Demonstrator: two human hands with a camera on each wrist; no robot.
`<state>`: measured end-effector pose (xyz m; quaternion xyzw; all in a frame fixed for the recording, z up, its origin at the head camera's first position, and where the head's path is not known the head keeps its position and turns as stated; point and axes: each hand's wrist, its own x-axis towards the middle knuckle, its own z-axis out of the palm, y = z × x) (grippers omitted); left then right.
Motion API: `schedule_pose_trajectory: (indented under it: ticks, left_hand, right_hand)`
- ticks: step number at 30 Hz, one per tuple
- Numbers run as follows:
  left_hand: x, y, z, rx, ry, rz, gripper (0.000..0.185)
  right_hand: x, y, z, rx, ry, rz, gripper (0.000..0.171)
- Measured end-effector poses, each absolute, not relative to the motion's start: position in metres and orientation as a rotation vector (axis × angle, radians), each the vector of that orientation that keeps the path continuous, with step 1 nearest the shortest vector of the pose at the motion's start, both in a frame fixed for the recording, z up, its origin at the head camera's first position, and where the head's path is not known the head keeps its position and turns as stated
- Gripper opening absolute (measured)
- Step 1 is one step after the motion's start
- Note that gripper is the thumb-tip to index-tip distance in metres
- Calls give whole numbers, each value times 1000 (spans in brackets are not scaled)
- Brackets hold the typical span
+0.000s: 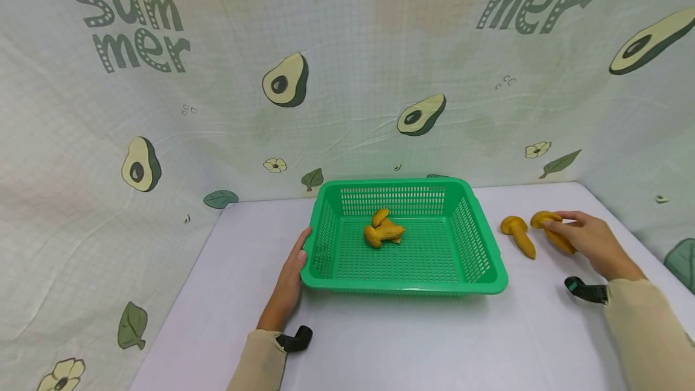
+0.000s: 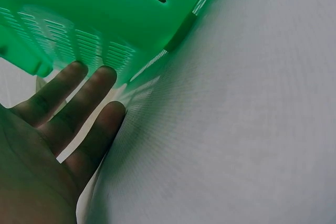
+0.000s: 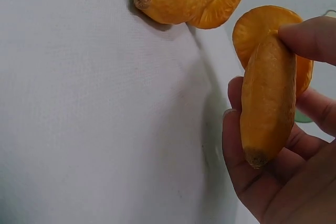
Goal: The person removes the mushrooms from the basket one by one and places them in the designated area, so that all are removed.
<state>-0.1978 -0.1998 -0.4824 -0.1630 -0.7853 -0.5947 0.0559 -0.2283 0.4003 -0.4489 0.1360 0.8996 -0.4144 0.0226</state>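
Observation:
On the right side of the table, my right hand (image 1: 597, 241) grips a yellow-orange mushroom (image 3: 269, 98), thumb near where stem meets cap and fingers curled round behind it. A second mushroom (image 1: 519, 236) lies on the table just left of that hand. My left hand (image 1: 289, 279) is at the left side of the green plastic basket (image 1: 402, 287). In the left wrist view its fingers (image 2: 79, 111) stretch out, spread and fairly straight, with the tips right at the slotted wall. A small cluster of mushrooms (image 1: 384, 233) lies inside the basket, left of its middle.
The basket stands at the back middle of a white-covered table (image 1: 412, 343). Behind and beside the table hangs a pale cloth (image 1: 347, 29) printed with avocados, leaves and flowers. A dark wrist camera (image 1: 585, 289) sits on the right wrist, another (image 1: 295, 339) on the left.

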Motion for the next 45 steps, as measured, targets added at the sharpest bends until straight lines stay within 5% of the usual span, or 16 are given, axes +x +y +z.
schedule_pose_trajectory:
  ticks: [45]
  left_hand:
    - [-198, -199, -482, -512, -2386, -1809, 51]
  right_hand:
    - [-229, 398, -450, 356, 2880, -907, 91]
